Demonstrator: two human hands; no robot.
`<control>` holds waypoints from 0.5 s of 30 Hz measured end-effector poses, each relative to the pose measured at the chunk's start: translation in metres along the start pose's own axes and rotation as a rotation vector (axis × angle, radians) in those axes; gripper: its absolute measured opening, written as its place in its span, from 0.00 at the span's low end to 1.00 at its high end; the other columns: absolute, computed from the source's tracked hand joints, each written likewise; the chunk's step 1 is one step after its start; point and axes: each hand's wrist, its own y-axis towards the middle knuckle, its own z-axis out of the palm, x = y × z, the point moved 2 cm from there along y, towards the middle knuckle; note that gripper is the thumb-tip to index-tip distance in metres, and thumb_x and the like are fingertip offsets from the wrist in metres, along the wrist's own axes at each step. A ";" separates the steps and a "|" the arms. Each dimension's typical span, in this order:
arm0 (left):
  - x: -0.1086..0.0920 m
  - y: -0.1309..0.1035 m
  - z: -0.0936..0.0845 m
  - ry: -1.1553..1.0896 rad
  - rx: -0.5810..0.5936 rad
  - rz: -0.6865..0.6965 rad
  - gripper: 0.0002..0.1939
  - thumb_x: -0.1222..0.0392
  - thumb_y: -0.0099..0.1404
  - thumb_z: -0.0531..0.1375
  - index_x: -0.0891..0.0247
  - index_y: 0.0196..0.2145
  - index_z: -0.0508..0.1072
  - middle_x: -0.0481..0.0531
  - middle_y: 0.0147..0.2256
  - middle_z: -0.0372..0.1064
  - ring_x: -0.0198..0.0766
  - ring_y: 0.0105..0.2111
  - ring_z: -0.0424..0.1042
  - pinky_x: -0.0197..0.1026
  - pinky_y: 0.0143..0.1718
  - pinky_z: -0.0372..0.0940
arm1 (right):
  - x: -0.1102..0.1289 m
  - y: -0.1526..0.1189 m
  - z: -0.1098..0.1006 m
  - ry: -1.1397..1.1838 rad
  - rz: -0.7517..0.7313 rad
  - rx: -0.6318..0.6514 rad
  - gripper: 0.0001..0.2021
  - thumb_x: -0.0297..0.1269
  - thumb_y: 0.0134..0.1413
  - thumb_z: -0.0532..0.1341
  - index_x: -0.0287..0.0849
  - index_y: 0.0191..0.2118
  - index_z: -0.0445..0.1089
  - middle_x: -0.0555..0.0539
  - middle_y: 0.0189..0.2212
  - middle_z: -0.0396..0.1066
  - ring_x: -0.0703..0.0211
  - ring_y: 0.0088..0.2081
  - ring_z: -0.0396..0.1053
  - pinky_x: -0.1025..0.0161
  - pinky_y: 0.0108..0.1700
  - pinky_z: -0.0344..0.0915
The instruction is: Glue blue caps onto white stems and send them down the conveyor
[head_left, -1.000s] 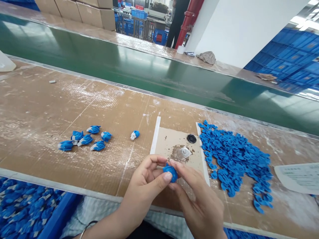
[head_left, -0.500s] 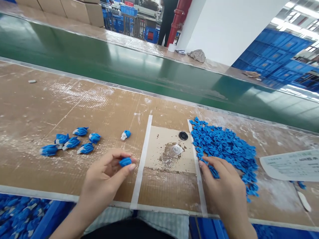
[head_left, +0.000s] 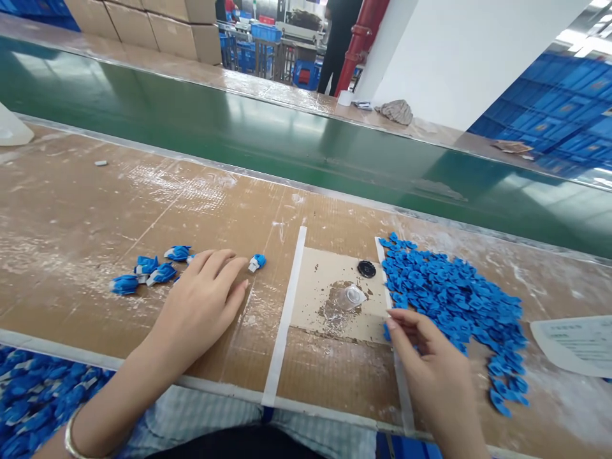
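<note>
My left hand (head_left: pixel 203 299) is palm down over the tabletop, fingers spread a little, beside a group of blue-and-white pieces (head_left: pixel 162 273) that it partly covers. A single blue-and-white piece (head_left: pixel 257 262) lies just right of its fingertips. My right hand (head_left: pixel 428 357) is at the near left edge of a big pile of small blue parts (head_left: pixel 459 293), thumb and index finger pinched together; what they hold, if anything, is too small to name. Between the hands, a clear small container (head_left: pixel 351 296) and a black round cap (head_left: pixel 366 269) rest on a wet cardboard sheet (head_left: pixel 306 287).
A green conveyor belt (head_left: pixel 268 134) runs behind the table. Beyond it are cardboard boxes (head_left: pixel 176 38), a grey cloth (head_left: pixel 396 111), a red pipe (head_left: pixel 356 48) and a standing person. A bin of blue pieces (head_left: pixel 38 395) is at the lower left.
My left hand has moved left and turned palm down; the blue piece it pinched no longer shows. My right hand remains at the pile's edge. The view has shifted somewhat left.
</note>
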 end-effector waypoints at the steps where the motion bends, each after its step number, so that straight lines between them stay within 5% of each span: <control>1: -0.001 0.005 0.000 0.005 0.029 0.033 0.14 0.64 0.70 0.51 0.71 0.48 0.71 0.64 0.46 0.70 0.55 0.47 0.67 0.54 0.49 0.65 | 0.002 -0.003 0.004 0.030 0.015 -0.002 0.18 0.53 0.55 0.58 0.44 0.39 0.74 0.45 0.35 0.77 0.53 0.33 0.73 0.58 0.36 0.68; 6: -0.002 0.028 0.011 0.021 0.256 0.138 0.15 0.63 0.69 0.54 0.68 0.51 0.70 0.63 0.45 0.69 0.54 0.43 0.70 0.54 0.43 0.68 | 0.007 -0.008 0.020 0.009 -0.005 -0.056 0.17 0.50 0.56 0.57 0.43 0.39 0.74 0.45 0.32 0.75 0.54 0.30 0.71 0.58 0.34 0.67; 9: 0.003 0.037 0.021 -0.008 0.356 0.134 0.10 0.64 0.69 0.54 0.67 0.44 0.72 0.61 0.39 0.68 0.51 0.39 0.71 0.51 0.40 0.68 | 0.008 -0.007 0.018 -0.044 -0.089 -0.063 0.15 0.48 0.60 0.56 0.43 0.38 0.74 0.46 0.32 0.75 0.56 0.31 0.71 0.60 0.33 0.67; 12: 0.010 0.039 0.023 -0.037 0.374 0.080 0.09 0.64 0.68 0.52 0.67 0.34 0.71 0.59 0.35 0.67 0.49 0.35 0.71 0.50 0.38 0.68 | 0.006 -0.008 0.008 -0.102 -0.205 -0.064 0.14 0.45 0.62 0.55 0.44 0.38 0.74 0.46 0.38 0.75 0.57 0.34 0.72 0.61 0.34 0.68; 15: 0.012 0.034 0.017 -0.169 0.349 0.023 0.13 0.62 0.70 0.48 0.66 0.36 0.71 0.58 0.35 0.71 0.49 0.36 0.73 0.49 0.38 0.68 | 0.002 -0.010 -0.006 -0.156 -0.328 -0.083 0.11 0.42 0.64 0.56 0.45 0.39 0.74 0.46 0.40 0.75 0.57 0.37 0.73 0.61 0.37 0.69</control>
